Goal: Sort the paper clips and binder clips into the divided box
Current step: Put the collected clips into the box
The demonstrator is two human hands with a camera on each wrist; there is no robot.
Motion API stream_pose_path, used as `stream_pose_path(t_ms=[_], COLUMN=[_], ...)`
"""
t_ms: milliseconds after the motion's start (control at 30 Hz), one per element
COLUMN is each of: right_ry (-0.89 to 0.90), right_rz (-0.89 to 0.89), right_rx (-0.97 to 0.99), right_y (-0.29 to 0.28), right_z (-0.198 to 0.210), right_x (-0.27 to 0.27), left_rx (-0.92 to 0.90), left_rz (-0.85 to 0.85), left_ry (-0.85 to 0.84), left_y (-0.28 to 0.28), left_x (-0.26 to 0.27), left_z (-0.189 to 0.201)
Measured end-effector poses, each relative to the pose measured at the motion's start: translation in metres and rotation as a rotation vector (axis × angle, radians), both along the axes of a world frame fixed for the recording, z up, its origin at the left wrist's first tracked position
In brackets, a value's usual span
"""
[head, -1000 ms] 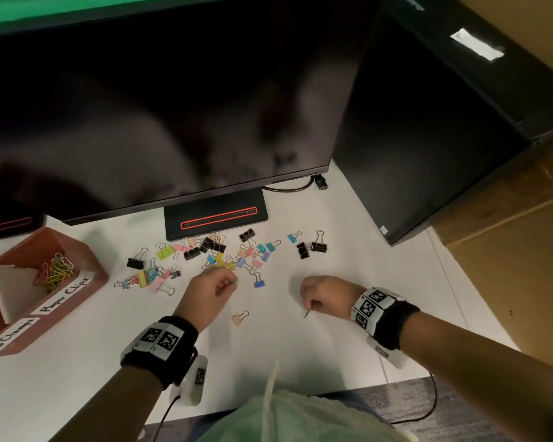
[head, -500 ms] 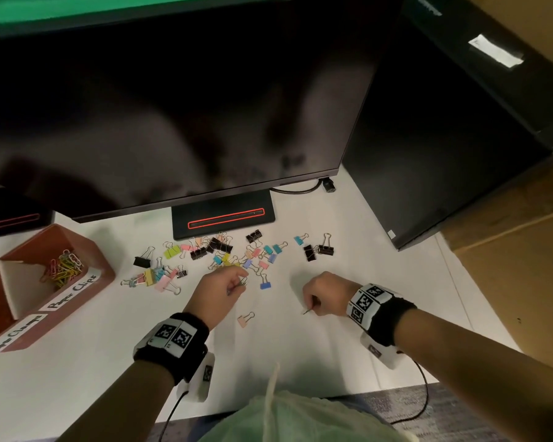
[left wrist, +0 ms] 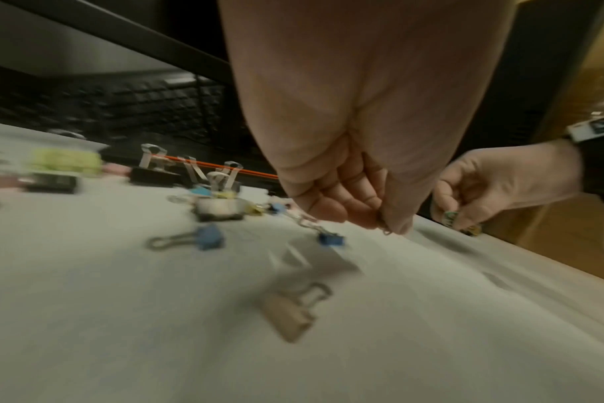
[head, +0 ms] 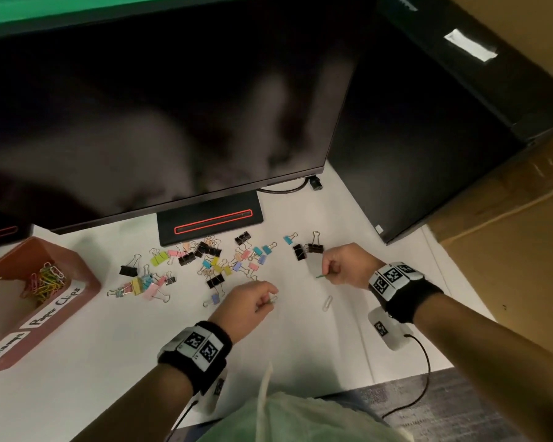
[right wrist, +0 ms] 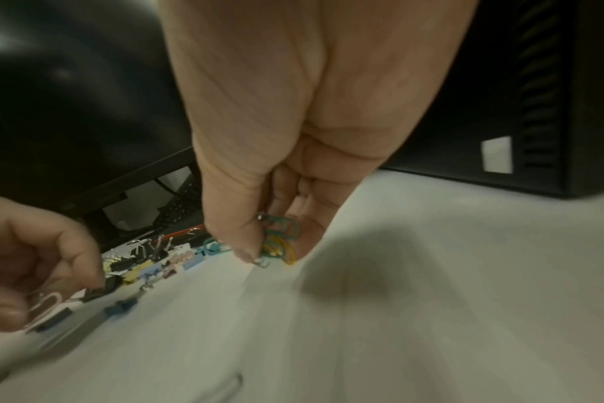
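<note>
White paper clip on table between left hand, right hand

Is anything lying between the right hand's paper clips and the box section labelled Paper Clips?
Yes. The right hand grips paper clips; the Paper Clips compartment is far left. Between them lie the scattered binder clips and the left hand. Carried above the table, nothing visible blocks them.
</note>
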State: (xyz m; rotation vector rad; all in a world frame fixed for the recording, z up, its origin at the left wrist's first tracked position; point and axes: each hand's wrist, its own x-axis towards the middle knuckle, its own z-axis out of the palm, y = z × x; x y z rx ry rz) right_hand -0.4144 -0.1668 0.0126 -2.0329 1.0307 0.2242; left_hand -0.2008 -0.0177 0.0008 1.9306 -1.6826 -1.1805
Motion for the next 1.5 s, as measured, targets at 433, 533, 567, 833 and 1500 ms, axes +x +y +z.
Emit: stream_pose_path(t_ms=[433,533,567,833,1500], right_ry=[0.037,0.022,0.018,-0.012,-0.331], right_rz=[-0.127,-0.125,-0.120,-0.020,0.461], right_rx=[-0.020,-0.008,-0.006,0.040,-0.110], right_y=[-0.002,-0.003,-0.003,0.008,0.065], right_z=[-0.016,-0.017,-0.018,-0.021,0.052], right_x=[-0.035,-0.036,-0.036,-0.023,0.264], left_rx=[0.046,0.013,0.005,-0.023,-0.133], left_rz=[-0.089,-0.173,-0.210,-0.470,0.707], left_ry=[-0.155,-0.215,-0.244,-0.472,-0.471], left_y=[-0.047,-0.050,-0.051,-0.045,0.093], left_x=[-0.106,-0.105,-0.103,-0.077,0.219], left_z=[-0.031,-0.033,-0.034,-0.036,0.080])
